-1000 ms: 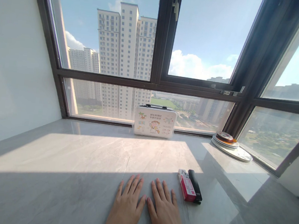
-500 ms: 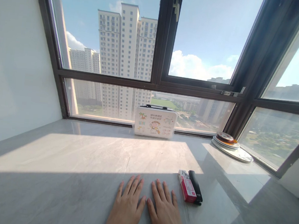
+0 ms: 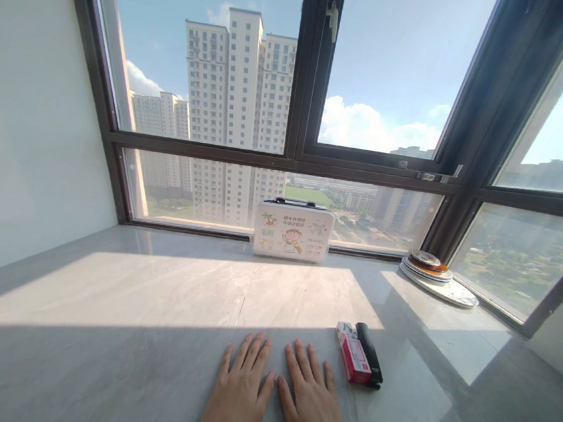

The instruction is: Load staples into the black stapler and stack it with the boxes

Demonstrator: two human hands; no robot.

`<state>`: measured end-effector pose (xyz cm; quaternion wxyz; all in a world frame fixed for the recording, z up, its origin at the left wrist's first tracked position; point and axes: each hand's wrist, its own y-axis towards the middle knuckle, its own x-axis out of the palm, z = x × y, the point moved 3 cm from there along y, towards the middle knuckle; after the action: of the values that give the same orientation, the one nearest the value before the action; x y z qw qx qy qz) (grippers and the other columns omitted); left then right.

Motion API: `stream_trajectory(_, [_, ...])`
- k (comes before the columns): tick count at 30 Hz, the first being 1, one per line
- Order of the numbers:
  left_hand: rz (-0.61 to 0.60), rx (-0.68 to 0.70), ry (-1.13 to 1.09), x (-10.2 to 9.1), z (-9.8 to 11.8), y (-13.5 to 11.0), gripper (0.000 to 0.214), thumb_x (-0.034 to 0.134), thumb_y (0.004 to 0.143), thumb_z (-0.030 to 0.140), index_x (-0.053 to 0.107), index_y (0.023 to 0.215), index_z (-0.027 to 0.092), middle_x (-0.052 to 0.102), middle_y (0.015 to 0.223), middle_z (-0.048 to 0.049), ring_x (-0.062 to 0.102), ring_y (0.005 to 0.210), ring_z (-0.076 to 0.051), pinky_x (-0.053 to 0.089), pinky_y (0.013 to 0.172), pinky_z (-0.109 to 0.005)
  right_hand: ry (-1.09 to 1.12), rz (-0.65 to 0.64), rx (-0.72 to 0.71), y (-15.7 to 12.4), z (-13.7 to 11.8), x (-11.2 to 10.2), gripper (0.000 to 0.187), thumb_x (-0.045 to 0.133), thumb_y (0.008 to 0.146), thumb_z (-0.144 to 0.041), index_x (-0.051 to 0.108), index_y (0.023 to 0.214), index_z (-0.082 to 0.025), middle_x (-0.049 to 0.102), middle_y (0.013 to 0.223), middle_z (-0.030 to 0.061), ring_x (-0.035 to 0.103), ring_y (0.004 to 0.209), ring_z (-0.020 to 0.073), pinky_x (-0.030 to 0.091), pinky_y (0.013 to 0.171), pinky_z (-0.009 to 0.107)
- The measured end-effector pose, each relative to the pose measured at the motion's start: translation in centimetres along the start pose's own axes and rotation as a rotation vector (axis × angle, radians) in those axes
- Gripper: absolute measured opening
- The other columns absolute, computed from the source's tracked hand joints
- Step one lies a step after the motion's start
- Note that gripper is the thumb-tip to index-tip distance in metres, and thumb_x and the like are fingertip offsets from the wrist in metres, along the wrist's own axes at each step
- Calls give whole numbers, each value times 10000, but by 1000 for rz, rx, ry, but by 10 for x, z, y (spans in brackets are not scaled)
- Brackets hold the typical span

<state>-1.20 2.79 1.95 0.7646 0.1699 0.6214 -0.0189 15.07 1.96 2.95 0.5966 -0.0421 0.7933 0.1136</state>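
Observation:
My left hand [image 3: 239,394] lies palm down on the grey marbled sill [image 3: 93,372], its fingers stretched out and holding nothing. Beside it, my right hand [image 3: 312,399] rests flat in the same way, with the two thumbs close together. Just to the right of my right hand are a red and white small box [image 3: 355,354] and a black stapler [image 3: 370,354], lying side by side and touching. The box's print is too small to read.
A white carry case [image 3: 292,232] with cartoon prints and a black handle stands upright against the window. In the right corner, several stacked plates or discs [image 3: 426,266] lie on a larger white oval board [image 3: 458,294]. Dark window frames [image 3: 286,162] border the sill.

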Motion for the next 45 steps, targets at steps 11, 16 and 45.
stream_trajectory(11, [-4, -4, -17, 0, 0, 0, 555, 236, 1029, 505, 267, 1561, 351, 224, 1646, 41, 198, 1526, -268, 173, 1229, -594, -9, 4, 4, 1, 0, 1, 606, 205, 1016, -600, 264, 1567, -354, 158, 1641, -45, 131, 1528, 298, 156, 1214, 583])
stream_trajectory(16, [-6, -4, -20, -1, 1, -1, 553, 247, 1030, 501, 272, 1560, 347, 228, 1647, 30, 205, 1524, -272, 182, 1229, -589, -5, -6, 8, 0, 0, 0, 606, 214, 1016, -597, 272, 1565, -348, 164, 1640, -45, 135, 1528, 299, 154, 1216, 581])
stream_trajectory(45, [28, -1, 11, 2, 0, -2, 536, 306, 1022, 444, 307, 1549, 344, 260, 1632, 33, 248, 1510, -284, 237, 1208, -614, 30, 36, -10, 1, 3, 4, 565, 330, 1011, -517, 330, 1546, -335, 224, 1623, -33, 202, 1511, 325, 208, 1201, 594])
